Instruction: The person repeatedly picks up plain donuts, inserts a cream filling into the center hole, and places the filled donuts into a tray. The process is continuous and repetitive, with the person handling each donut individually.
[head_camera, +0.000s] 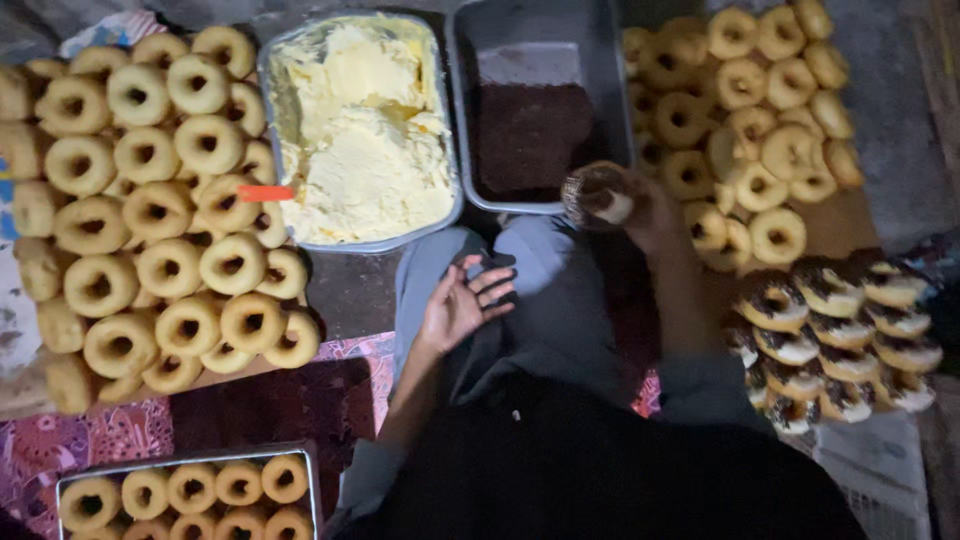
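Observation:
My right hand (640, 208) holds a donut (592, 193) coated with dark chocolate sprinkles, just at the near edge of a metal tray of chocolate sprinkles (530, 135). My left hand (462, 303) rests open, palm up, on my grey-clad knee, holding nothing. A metal tray of pale yellow cream (362, 125) sits left of the sprinkle tray, with an orange-handled tool (265, 193) lying at its left rim.
Many plain ring donuts (150, 200) are piled on a board at left, and more plain donuts (750, 100) lie at upper right. Finished sprinkle-topped donuts (840, 335) are stacked at right. Another tray of plain donuts (190, 495) sits at bottom left on a patterned cloth.

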